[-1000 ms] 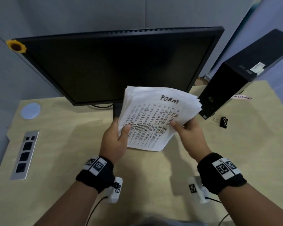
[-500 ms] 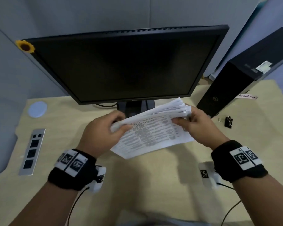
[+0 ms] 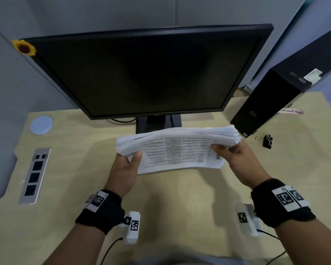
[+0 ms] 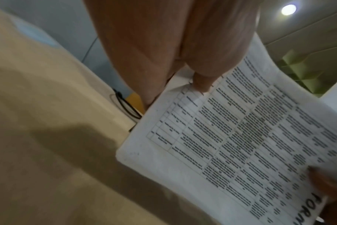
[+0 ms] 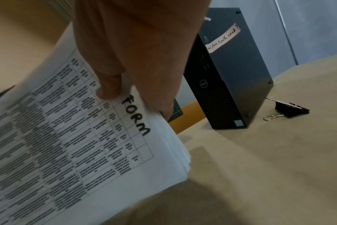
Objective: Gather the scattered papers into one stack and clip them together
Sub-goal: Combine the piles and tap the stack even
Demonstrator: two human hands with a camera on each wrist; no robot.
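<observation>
Grey power-socket plate [image 3: 34,175] set in the tan wooden desk [image 3: 170,207] at far left, pale blue round disc [image 3: 41,124] behind it. Left hand [image 3: 125,170] grasps the left end of the thick stack of white printed papers [image 3: 177,148], thumb on the top sheet, fingers beneath. Stack held above the desk in front of the black monitor [image 3: 145,73], now lying long side across and flatter than half a second ago, when it tilted up between hands held closer together. Right hand [image 3: 237,159] grips the right end, thumb beside the handwritten "FORM" heading. Black desktop tower [image 3: 275,92] stands further right; black binder clip [image 3: 267,141] lies on the desk just beyond, unmoved.
</observation>
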